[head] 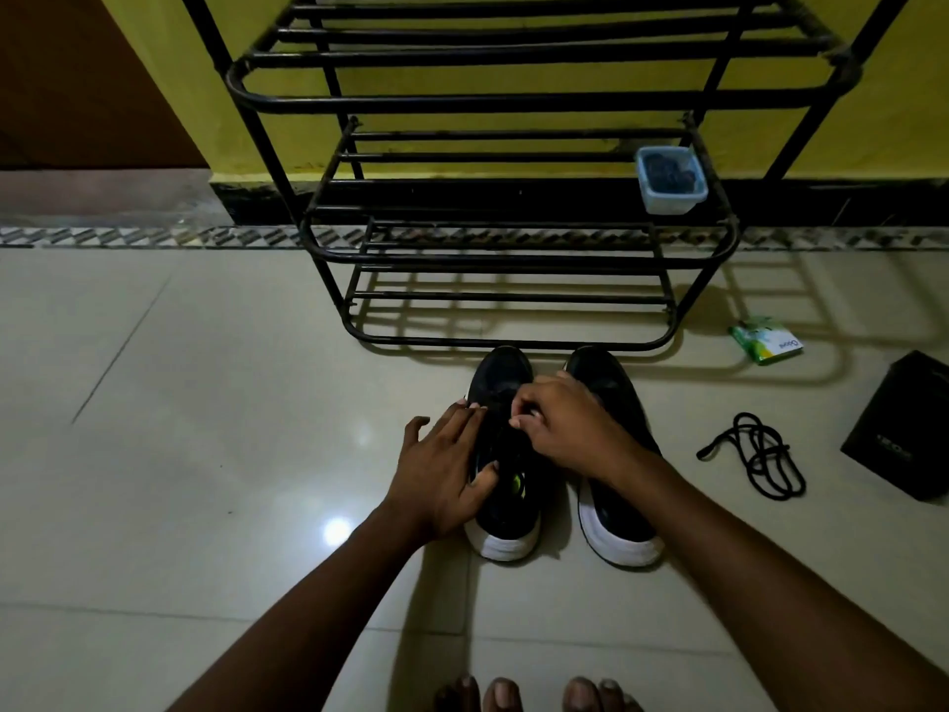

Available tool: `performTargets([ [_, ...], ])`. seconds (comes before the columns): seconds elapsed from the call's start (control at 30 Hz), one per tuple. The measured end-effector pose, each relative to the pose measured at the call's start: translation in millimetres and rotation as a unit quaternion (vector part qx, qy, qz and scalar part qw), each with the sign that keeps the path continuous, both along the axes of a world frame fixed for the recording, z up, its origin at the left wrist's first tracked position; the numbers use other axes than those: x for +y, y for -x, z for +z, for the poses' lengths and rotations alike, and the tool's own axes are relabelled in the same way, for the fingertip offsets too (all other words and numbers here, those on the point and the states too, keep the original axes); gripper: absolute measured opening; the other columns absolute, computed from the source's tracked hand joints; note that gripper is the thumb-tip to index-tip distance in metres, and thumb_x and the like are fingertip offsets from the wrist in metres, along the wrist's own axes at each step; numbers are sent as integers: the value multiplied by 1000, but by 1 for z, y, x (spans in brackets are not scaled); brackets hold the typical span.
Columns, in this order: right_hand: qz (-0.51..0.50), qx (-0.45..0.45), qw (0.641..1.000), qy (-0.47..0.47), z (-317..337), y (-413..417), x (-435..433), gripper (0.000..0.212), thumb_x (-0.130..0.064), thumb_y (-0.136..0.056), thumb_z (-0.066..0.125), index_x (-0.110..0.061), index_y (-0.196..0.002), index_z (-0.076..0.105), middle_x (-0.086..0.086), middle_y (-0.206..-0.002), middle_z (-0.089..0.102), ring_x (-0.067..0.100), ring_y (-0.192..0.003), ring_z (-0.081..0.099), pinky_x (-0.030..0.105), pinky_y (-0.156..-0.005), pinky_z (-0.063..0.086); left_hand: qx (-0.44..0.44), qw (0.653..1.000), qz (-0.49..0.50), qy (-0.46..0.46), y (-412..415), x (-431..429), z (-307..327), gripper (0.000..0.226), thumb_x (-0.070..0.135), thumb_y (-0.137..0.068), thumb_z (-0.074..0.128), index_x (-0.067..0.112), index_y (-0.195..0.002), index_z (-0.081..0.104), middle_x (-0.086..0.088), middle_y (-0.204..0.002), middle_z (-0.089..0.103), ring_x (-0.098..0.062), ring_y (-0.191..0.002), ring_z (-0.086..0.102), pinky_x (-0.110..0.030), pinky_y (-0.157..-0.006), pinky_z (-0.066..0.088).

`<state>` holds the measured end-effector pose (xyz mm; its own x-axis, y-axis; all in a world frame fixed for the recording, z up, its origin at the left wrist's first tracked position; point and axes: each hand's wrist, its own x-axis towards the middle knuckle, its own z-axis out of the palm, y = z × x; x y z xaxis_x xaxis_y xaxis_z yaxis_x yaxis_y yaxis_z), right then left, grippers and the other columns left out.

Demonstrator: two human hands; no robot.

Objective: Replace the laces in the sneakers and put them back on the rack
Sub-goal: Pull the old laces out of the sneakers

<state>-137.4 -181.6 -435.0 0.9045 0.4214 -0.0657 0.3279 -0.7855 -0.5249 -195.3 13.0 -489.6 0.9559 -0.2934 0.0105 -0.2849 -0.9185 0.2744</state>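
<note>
sneakers, two of them, black with white soles, stand side by side on a pale tiled floor (205, 403) at the centre of the frame, heels toward the viewer and toes just short of the bottom rail of a black metal shoe rack (513, 259) that fills the upper middle. the person's left hand (441, 470) comes in from the lower left and rests on the outer side of the left sneaker (513, 506), fingers straight and slightly spread along the shoe, thumb at the edge of its opening. the right hand (565, 423) reaches in from the lower right, crossing over the right sneaker (619, 526), and its curled fingertips pinch the left sneaker's upper at the lacing area; it is too dark there to tell whether a lace sits between them. the two hands are close together over the same shoe, not touching. to the right of the shoes, a loose black lace (760, 454) lies in a tangle on the floor. further right, at the frame's edge, sits a black box (904, 429), and above the lace a small green packet (766, 341) lies near the rack's right foot. a clear plastic container (670, 179) with dark contents rests on the right end of the rack's middle shelf. bare toes (539, 693) show at the bottom centre. a yellow wall (154, 69) stands behind the rack.
</note>
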Motion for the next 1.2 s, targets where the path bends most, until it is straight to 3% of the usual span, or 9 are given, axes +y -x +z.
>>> performTargets([
  [0.1,-81,22,989,-124,-8,1,6,16,-23,-98,59,-19,-83,61,-1,-82,58,16,-82,54,30,-72,40,0,1000,-7,0,-1,-1,2,74,59,-90,26,17,-150,39,-3,-150,45,-16,-144,36,-48,-113,28],
  [0.33,-297,271,754,-519,-2,3,0,25,-23,-109,38,-14,-88,48,7,-75,62,9,-47,34,18,-39,24,10,1000,-9,-1,-1,0,0,77,58,-88,24,18,-152,35,-4,-151,43,-17,-141,40,-49,-113,29],
  [0.4,-257,258,800,-476,-6,4,-3,26,-26,-108,41,-18,-84,45,4,-66,48,10,-47,32,19,-40,25,9,1000,-8,-3,-2,0,-1,76,59,-89,24,18,-152,35,-3,-151,43,-17,-141,39,-49,-113,29],
  [0.53,-46,46,996,-65,-9,-3,-16,24,-41,-93,65,-23,-79,54,-4,-74,63,15,-72,63,31,-66,51,5,1000,-8,-6,-1,0,0,74,59,-91,25,18,-151,36,-2,-150,43,-16,-140,39,-48,-111,30],
  [0.67,46,-31,998,24,-6,-2,-20,18,-32,-91,68,-19,-80,61,-5,-90,49,19,-95,50,31,-79,40,3,1000,-10,-6,-1,0,0,72,58,-92,26,17,-150,37,-2,-149,44,-17,-141,38,-47,-110,32],
  [0.77,-69,-111,981,-144,-5,0,-20,17,-23,-91,67,-12,-78,66,-3,-100,55,14,-97,46,23,-82,38,2,1000,-10,-3,0,1,-1,71,58,-93,25,17,-150,37,-3,-150,44,-19,-141,38,-48,-110,33],
  [0.93,-275,188,791,-513,9,1,-8,30,-17,-106,45,-14,-76,49,5,-63,53,20,-55,52,34,-58,45,1,1000,-9,-6,0,0,-1,72,59,-94,24,17,-151,36,-3,-151,44,-19,-142,38,-49,-111,33],
  [1.07,-140,11,968,-210,6,4,-18,3,-22,-100,56,-24,-98,55,-2,-67,54,11,-55,52,28,-53,42,1,1000,-7,-4,0,0,-1,71,60,-94,24,19,-150,36,-2,-151,43,-18,-142,38,-49,-110,34],
  [1.2,2,2,1000,7,4,5,-21,25,-40,-88,70,-24,-71,59,-1,-72,61,15,-69,59,33,-67,52,-2,1000,-10,-8,-1,-1,1,71,60,-94,23,19,-149,37,-2,-150,44,-19,-143,37,-50,-109,35],
])
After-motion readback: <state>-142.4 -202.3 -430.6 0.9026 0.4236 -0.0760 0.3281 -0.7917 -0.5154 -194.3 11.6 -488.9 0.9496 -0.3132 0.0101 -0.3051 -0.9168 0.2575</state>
